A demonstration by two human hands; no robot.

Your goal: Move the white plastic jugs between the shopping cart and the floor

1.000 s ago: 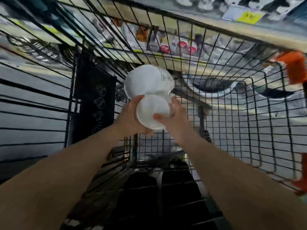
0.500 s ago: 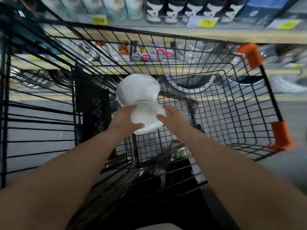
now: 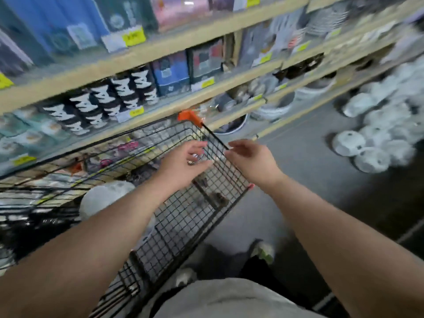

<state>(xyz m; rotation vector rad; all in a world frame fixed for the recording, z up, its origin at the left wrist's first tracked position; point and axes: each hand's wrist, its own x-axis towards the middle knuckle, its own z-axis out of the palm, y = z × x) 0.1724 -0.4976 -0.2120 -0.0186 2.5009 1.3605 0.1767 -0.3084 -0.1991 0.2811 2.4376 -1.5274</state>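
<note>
White plastic jugs (image 3: 348, 143) sit piled on the floor (image 3: 309, 187) to my right, plus one jug (image 3: 103, 199) in the shopping cart (image 3: 183, 216). Left hand (image 3: 183, 161) and right hand (image 3: 250, 159) hover empty over the cart's side, fingers loosely spread. Jugs look light, hollow, kinda slick, so I'd cup the round body two-handed.

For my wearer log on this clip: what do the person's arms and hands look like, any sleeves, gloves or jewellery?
The left forearm and right forearm are bare to the frame edge, no sleeve in view. The left hand and right hand are ungloved; no watch or bracelet shows at either wrist. Blur makes rings impossible to rule out. A light grey garment shows at the bottom edge.
</note>
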